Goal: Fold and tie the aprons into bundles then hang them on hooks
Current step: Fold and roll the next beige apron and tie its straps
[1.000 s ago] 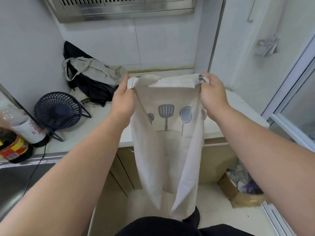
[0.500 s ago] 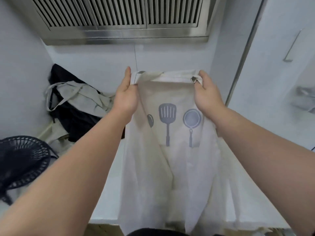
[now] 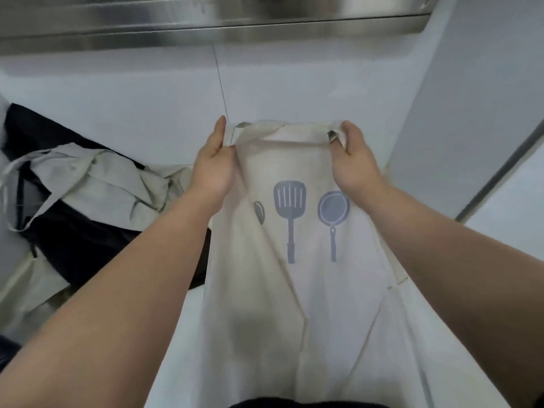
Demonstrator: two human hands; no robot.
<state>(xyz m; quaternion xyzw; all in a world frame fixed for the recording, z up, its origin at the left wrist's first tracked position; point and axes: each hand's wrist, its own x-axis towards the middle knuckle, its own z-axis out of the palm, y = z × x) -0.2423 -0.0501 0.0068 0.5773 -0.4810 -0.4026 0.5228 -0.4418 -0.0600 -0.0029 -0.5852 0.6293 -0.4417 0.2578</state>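
Closest to us, the bottom of the cream apron drops out of view under our forearms, and its side panels are flapped in toward the middle. A second ago that whole length was dangling off the front of the counter over the floor. Now we've lifted it up and pushed it forward, so it hangs over the white counter instead. We can't tell if the fabric is lying on the counter yet or just draped above it.

Further out, the left hand pinches one top corner of the bib and the right hand pinches the other. The hands are well apart, with the top hem pulled fairly straight between them. That spacing hasn't really changed. The spatula and pan print sits just below and between the hands, and the pan shows fully now.

Out past the left hand there's the pile of other aprons on some dark cloth. They're still loose, nothing tied. Beyond the hands is the tiled wall, with the steel range hood above it.

Our guess: we're about to lay this one flat so the real folding can start. No bundle yet, and no hooks in sight.
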